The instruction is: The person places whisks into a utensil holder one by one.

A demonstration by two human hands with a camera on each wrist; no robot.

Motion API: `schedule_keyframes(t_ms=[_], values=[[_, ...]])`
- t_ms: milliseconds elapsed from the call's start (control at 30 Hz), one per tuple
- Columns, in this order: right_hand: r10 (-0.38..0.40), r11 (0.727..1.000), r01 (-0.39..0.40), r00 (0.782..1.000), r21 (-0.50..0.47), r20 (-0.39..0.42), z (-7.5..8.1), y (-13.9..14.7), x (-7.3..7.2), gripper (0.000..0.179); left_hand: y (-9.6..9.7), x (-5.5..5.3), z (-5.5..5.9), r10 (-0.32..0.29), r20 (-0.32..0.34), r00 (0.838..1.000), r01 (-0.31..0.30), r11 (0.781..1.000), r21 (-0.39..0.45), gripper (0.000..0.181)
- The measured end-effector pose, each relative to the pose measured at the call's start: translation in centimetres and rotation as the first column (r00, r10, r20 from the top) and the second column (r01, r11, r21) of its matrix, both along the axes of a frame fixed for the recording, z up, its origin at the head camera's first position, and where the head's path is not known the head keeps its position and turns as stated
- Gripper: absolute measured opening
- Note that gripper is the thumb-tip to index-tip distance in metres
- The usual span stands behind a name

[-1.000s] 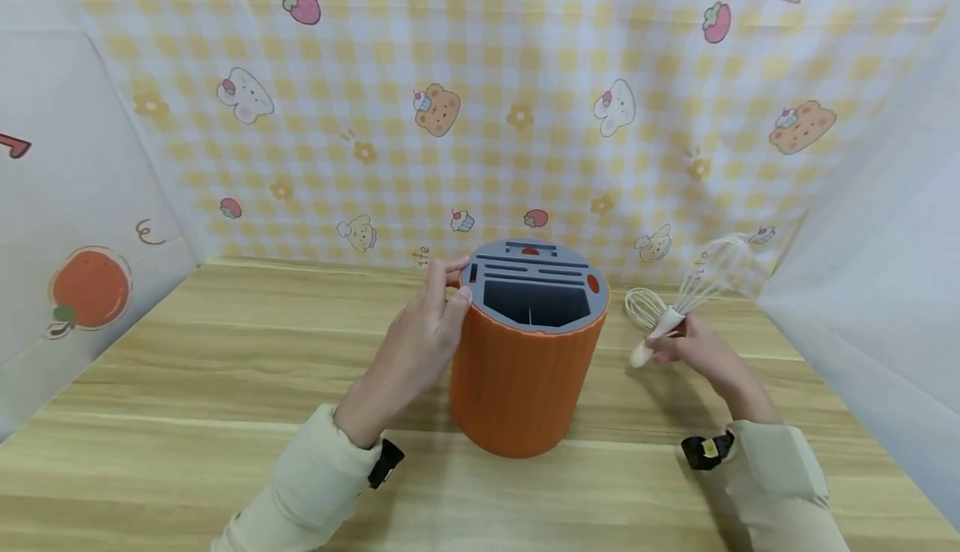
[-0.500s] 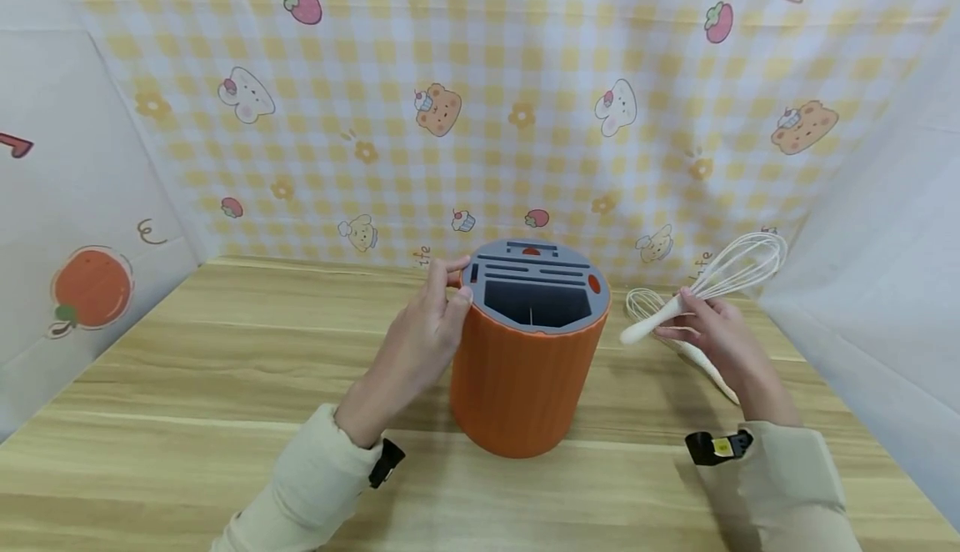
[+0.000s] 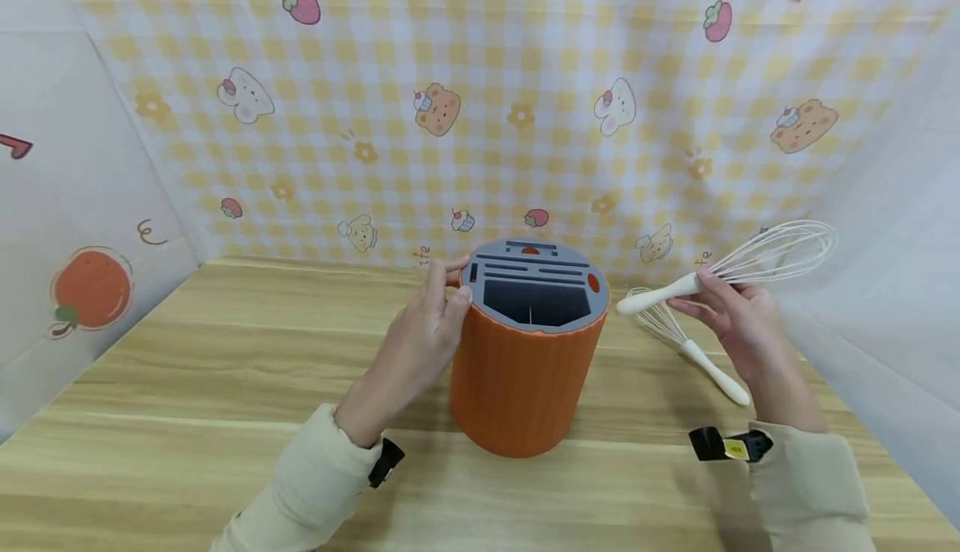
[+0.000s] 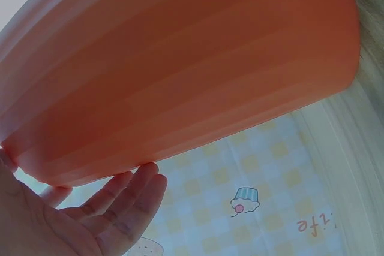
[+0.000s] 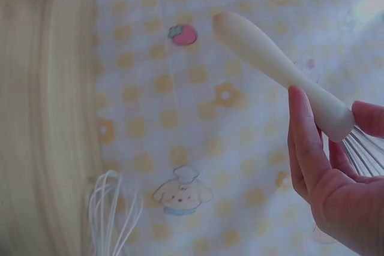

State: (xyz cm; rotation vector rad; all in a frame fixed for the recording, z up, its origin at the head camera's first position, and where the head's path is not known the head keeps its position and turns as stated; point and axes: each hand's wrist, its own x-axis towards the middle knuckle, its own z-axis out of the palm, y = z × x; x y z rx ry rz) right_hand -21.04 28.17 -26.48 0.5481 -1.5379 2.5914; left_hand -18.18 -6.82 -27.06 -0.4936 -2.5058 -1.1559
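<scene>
Head view: I watched the left hand (image 3: 420,327) grip the orange holder (image 3: 517,393) at its rim's nine o'clock, presumably steadying it; toward two, the right hand (image 3: 753,339) pinched a raised whisk (image 3: 678,286) near the wires, seemingly freeing its handle. A second whisk (image 3: 699,358) lay at three.

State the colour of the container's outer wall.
Orange; the container's outer wall shows best in the head view.

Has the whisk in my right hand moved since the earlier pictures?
Yes. In the head view, the whisk has swung nearer level, and its wire end now reaches farther right against the checked curtain.
</scene>
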Motion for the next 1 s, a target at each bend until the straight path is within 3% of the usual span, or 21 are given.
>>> schedule_keyframes(t_ms=[267,533,833,1000], values=[[-0.022,0.977,0.006,0.997,-0.213,-0.073,2.1,-1.3,1.3,0.018,-0.1,0.0,0.0,0.0,-0.003,1.0,0.0,1.0,-0.001,0.034],[-0.002,0.949,-0.037,0.992,-0.312,-0.125,3.8,-2.6,3.0,0.019,0.0,0.0,0.1,-0.003,0.0,1.0,0.003,1.0,0.002,0.037],[0.056,0.954,-0.113,0.977,-0.277,-0.205,4.3,-4.8,4.2,0.021,0.0,0.0,0.1,0.004,0.001,1.0,-0.004,1.0,-0.002,0.037],[0.053,0.976,-0.1,0.97,-0.192,-0.235,4.0,-6.5,4.7,0.021,0.1,0.0,0.1,0.0,0.001,1.0,0.0,1.0,-0.001,0.038]])
